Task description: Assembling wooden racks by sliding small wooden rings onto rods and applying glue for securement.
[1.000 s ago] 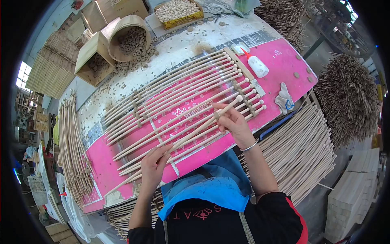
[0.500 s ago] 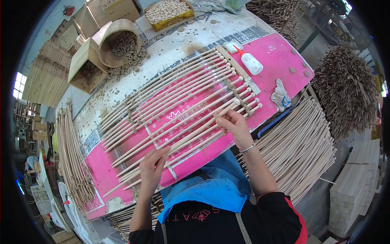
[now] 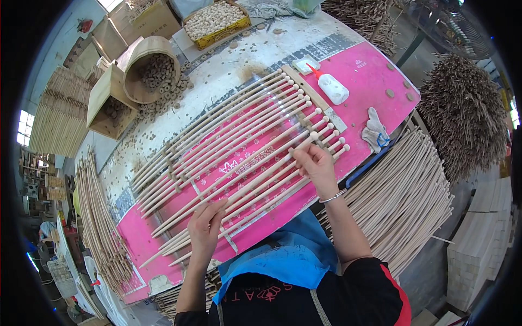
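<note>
A long pale wooden stick (image 3: 260, 178) with a round ball on one end lies slantwise between my hands, above the other sticks. My left hand (image 3: 206, 221) is closed around its lower left part. Closer to the ball, my right hand (image 3: 317, 165) pinches the same stick between thumb and fingers; a small brownish piece shows at those fingertips, too partly hidden to name. Beneath and beyond lie several similar ball-ended sticks (image 3: 239, 120) in a slanting row, balls toward the right. Small brown rings sit on some of them near both ends.
A white glue bottle (image 3: 333, 89) with a red nozzle and a glove (image 3: 374, 131) lie on the pink table cover (image 3: 370, 70). Farther back stand a round wooden tub (image 3: 130, 81) of rings and a yellow basket (image 3: 224, 37) of balls. Stick bundles (image 3: 397, 201) flank the table.
My right fingers have shifted slightly along the stick toward its ball. The left hand keeps its hold, and the whole view has tilted a little.
</note>
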Action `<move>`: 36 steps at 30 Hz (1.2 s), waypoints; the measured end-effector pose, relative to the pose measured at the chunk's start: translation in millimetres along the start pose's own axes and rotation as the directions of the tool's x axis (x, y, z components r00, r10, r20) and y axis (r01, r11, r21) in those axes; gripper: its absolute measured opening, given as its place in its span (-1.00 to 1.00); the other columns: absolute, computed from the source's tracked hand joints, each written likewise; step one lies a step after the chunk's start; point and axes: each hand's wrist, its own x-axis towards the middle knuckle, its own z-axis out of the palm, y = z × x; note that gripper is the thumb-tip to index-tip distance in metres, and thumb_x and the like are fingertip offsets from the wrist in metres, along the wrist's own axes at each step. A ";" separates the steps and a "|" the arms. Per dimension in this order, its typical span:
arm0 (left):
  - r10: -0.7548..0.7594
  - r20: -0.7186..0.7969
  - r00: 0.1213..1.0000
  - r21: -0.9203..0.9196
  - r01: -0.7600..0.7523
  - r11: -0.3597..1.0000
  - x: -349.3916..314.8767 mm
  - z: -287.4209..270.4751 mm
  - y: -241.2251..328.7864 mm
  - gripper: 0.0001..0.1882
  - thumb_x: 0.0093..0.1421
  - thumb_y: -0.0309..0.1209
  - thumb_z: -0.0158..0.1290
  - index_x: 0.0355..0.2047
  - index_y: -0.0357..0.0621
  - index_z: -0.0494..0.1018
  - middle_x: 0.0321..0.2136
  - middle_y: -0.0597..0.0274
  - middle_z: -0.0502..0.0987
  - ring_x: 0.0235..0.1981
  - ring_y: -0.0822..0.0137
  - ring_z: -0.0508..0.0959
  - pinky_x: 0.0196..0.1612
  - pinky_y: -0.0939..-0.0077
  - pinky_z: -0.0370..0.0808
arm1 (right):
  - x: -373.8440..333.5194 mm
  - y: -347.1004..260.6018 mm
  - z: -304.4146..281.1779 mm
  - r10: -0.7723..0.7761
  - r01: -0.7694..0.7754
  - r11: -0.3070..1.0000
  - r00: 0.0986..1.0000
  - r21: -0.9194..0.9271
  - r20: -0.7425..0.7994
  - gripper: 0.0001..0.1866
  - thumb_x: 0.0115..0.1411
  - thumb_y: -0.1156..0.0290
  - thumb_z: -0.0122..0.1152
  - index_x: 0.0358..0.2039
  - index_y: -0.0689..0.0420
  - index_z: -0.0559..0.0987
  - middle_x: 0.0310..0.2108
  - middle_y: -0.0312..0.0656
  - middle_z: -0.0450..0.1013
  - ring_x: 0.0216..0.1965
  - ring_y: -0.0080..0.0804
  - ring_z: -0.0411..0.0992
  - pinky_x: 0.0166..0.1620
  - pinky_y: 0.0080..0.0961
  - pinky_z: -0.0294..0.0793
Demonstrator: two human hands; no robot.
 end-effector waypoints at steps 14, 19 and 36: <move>0.133 -0.005 0.991 0.037 -0.133 0.990 118.5 57.3 -34.9 -0.73 0.27 -0.57 0.17 -0.02 -0.15 0.63 -0.28 0.12 0.61 -0.36 0.22 0.63 -0.29 0.41 0.53 | 39.2 23.2 27.2 -0.452 0.605 0.216 0.757 -0.766 0.471 -0.57 0.22 0.25 0.34 0.07 0.15 0.59 0.09 -0.18 0.52 0.24 -0.22 0.36 0.23 -0.22 0.26; 0.148 0.004 0.989 0.084 -0.148 0.985 128.5 71.7 -39.1 -0.71 0.23 -0.58 0.16 -0.05 -0.09 0.64 -0.33 0.16 0.56 -0.38 0.20 0.61 -0.33 0.36 0.51 | 36.2 24.3 23.9 -0.456 0.605 0.233 0.759 -0.761 0.464 -0.60 0.24 0.28 0.33 0.06 0.13 0.60 0.10 -0.21 0.52 0.24 -0.26 0.37 0.21 -0.23 0.27; 0.352 0.052 0.935 0.478 -0.333 0.813 122.9 71.2 -44.5 -0.70 0.20 -0.45 0.23 -0.03 0.02 0.65 -0.29 0.28 0.54 -0.27 0.20 0.58 -0.23 0.30 0.51 | 31.6 24.2 21.1 -0.420 0.602 0.215 0.768 -0.769 0.483 -0.62 0.26 0.32 0.31 0.08 0.09 0.59 0.18 -0.26 0.49 0.29 -0.26 0.34 0.22 -0.23 0.26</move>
